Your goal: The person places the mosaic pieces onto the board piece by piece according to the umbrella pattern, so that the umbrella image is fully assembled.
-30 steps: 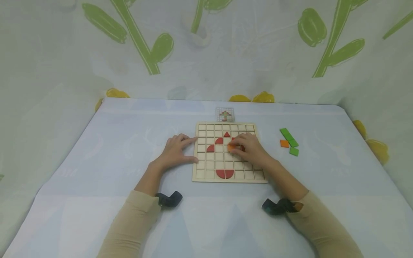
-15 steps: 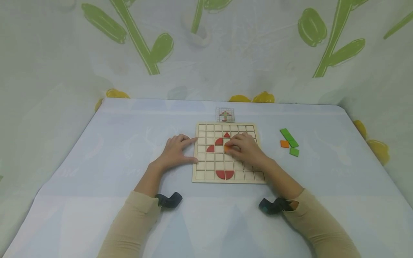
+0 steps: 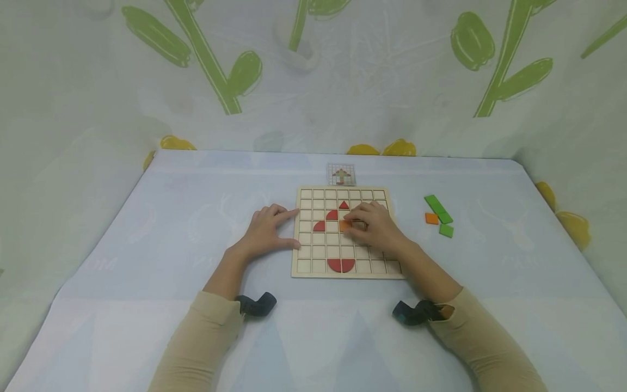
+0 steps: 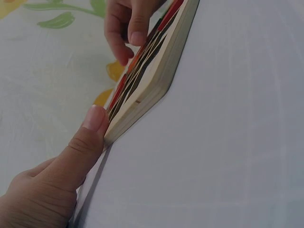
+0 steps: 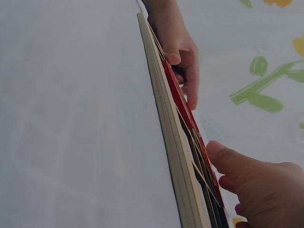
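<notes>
A wooden grid board (image 3: 303, 268) lies flat. My left hand (image 3: 263, 231) spreads its index finger and thumb against the board's left edge; the left wrist view shows this thumb on the rim (image 4: 142, 92). An orange square (image 3: 345, 225) sits flat in a cell, between the parted thumb and fingertips of my right hand (image 3: 374, 226). Around it are a red triangle (image 3: 344, 205), red quarter pieces (image 3: 332, 215) to the left, and two more (image 3: 341, 265) near the front, side by side. The cells under my right hand are hidden.
A small pattern card (image 3: 341, 174) touches or nearly touches the board's back edge. Right of the board lie several green pieces (image 3: 434, 204) and another orange square (image 3: 431, 218). A patterned cloth wall rises behind the table.
My right hand has shifted left with the orange square, which now lies flat in a cell left of its earlier spot. The right fingertips have parted from it. My left hand has not moved.
</notes>
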### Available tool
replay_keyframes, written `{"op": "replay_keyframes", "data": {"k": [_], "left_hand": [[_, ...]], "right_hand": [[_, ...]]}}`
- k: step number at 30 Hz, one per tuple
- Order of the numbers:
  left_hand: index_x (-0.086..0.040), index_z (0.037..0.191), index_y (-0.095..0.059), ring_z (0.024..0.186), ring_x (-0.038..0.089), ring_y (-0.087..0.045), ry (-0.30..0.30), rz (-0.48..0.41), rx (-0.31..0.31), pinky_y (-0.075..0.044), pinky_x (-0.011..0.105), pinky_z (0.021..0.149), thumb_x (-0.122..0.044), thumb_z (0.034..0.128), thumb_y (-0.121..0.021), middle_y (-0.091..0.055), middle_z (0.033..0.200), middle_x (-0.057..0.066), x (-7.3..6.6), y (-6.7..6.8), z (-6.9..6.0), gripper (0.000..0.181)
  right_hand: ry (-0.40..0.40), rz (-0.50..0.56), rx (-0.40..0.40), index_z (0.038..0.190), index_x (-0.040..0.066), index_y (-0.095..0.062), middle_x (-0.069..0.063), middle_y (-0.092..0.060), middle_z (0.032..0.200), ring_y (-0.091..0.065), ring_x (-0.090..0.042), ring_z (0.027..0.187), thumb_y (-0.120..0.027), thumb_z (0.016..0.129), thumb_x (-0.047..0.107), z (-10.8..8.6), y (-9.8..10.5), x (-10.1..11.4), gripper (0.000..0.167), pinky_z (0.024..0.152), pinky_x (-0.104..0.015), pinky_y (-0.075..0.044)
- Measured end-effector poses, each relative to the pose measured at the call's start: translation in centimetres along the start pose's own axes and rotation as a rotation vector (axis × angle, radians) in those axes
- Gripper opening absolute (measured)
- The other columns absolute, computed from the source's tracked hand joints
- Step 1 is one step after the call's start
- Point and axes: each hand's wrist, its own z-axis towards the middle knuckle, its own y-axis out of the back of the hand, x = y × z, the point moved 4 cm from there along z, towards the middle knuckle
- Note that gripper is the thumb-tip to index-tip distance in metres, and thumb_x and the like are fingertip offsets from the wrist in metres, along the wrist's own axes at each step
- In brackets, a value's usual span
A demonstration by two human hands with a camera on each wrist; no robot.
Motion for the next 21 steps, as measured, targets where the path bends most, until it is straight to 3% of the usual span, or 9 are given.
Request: {"op": "replay_keyframes", "data": {"k": [9,21], "left_hand": [[-0.018,0.139,-0.049,0.102,0.022,-0.043,-0.014,-0.009,-0.001,-0.028,0.040,0.088,-0.051,0.0679,-0.079,-0.050,0.117,0.006,-0.1,0.1,-0.1,0.084],[-0.018,0.140,-0.048,0.100,0.022,-0.043,-0.017,-0.010,-0.001,-0.028,0.039,0.086,-0.052,0.0680,-0.078,-0.050,0.116,0.006,0.1,0.0,0.0,0.085]], "right_hand": [[-0.019,0.010,-0.032,0.106,0.007,-0.071,-0.008,-0.063,0.107,-0.049,-0.025,0.100,-0.080,0.075,0.027,-0.5,0.5,-0.6,0.038,0.087,-0.042,-0.036],[-0.134,-0.025,0.006,0.112,0.008,-0.069,-0.011,-0.060,0.112,-0.047,-0.028,0.108,-0.078,0.077,0.031,-1.4,1.5,-1.5,0.043,0.093,-0.047,-0.035]]}}
